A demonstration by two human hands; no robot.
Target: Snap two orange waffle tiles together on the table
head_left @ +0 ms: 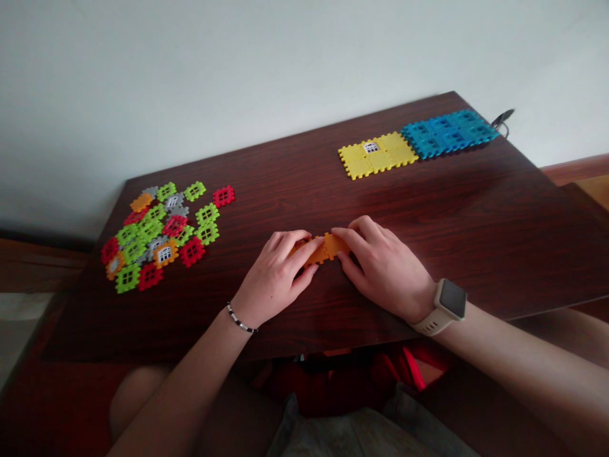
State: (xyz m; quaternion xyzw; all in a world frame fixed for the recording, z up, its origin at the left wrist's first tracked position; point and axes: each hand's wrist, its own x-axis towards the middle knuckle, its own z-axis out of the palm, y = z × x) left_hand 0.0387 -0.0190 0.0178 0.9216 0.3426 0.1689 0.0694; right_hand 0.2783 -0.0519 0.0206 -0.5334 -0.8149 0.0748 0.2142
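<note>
In front of me on the dark wooden table (285, 317), orange interlocking tiles (328, 247) lie in a short row between my hands. My left hand (280, 270) is closed on the left end of the row, thumb at the near edge and fingers over the far edge. Around the right end, my right hand (380, 263) pinches an orange tile in the same way. A seam with teeth shows between the two grips. My fingers hide much of the tiles, so I cannot tell whether the teeth are fully locked.
At left lies a loose pile of green, red, grey and orange window tiles (152, 228). Toward the back right, a joined yellow panel (394, 155) with one white window adjoins a joined blue panel (451, 134). A dark thin object (502, 118) sits at the far right edge.
</note>
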